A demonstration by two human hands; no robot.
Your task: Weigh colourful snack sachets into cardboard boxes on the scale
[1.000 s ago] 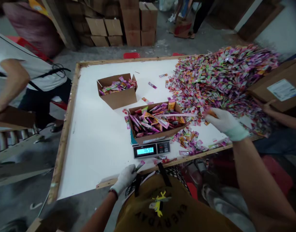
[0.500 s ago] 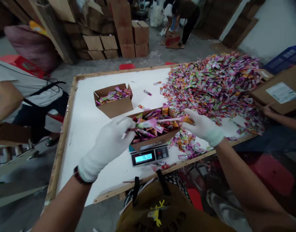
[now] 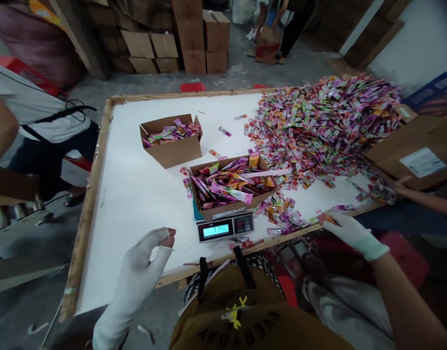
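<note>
An open cardboard box (image 3: 230, 206) full of small colourful packets rests on a digital scale (image 3: 225, 228) with a lit display. A pale strip (image 3: 269, 172) lies across the box's right side. My left hand (image 3: 146, 262), in a white glove with bare fingertips, hovers left of the scale, thumb and fingers apart, with nothing in it. By the table's front edge, right of the scale, my right hand (image 3: 343, 228) is also gloved; its fingers are closed on a small orange packet (image 3: 330, 219).
A second box of packets (image 3: 177, 150) stands behind on the left. A big packet heap (image 3: 318, 121) covers the table's right part. A person's hand (image 3: 405, 187) touches a labelled carton (image 3: 416, 150) at right. Another person (image 3: 55, 116) is at left.
Both my hands have moved away from the box, left hand toward the lower left, right hand to the right. The display reading has changed, and packets and the strip now lie on the box's contents.
</note>
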